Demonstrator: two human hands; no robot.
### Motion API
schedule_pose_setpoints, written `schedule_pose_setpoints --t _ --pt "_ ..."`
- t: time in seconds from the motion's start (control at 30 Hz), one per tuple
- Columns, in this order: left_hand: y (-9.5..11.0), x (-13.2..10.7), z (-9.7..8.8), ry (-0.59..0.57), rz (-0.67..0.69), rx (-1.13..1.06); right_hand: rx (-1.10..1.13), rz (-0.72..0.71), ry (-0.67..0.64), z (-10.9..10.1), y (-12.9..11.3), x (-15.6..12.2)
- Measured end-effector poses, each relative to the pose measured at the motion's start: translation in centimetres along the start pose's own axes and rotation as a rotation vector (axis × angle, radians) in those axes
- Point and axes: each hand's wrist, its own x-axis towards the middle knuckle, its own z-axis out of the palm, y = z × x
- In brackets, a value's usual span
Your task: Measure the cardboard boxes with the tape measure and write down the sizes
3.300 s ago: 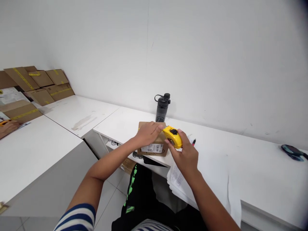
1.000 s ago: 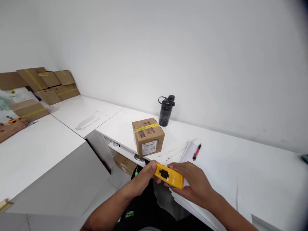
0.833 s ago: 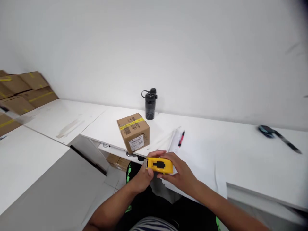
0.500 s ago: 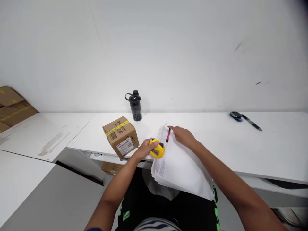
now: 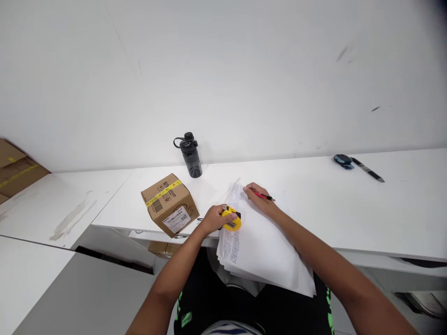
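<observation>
My left hand is closed around a yellow tape measure, its black part facing right. The tape measure is over the left side of a thick stack of white paper, which hangs past the table's front edge above my lap. Columns of small writing run along the sheet's left margin. Near the top of the stack, my right hand grips a red and black pen. Its back end points right, and the tip is hidden by my fingers at the paper.
A taped cardboard box stands left of my left hand, with a dark water bottle behind it. At the right lie a dark blue object and a black-and-grey marker-like item. More cartons sit far left.
My right hand has picked up the pen that lay on the paper and now holds it at the sheet. The left hand with the tape measure has shifted slightly downward.
</observation>
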Motion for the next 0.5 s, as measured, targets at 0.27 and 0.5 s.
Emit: schedule_pose_setpoints --t 0.27,0.5 --pt "-0.19 0.15 0.1 -0.01 0.003 -0.059 0.222 0.104 0.004 1.23 -0.42 -0.52" --pt "-0.26 0.07 0.09 -0.002 0.001 -0.058 0.231 0.156 -0.017 1.37 -0.81 -0.4"
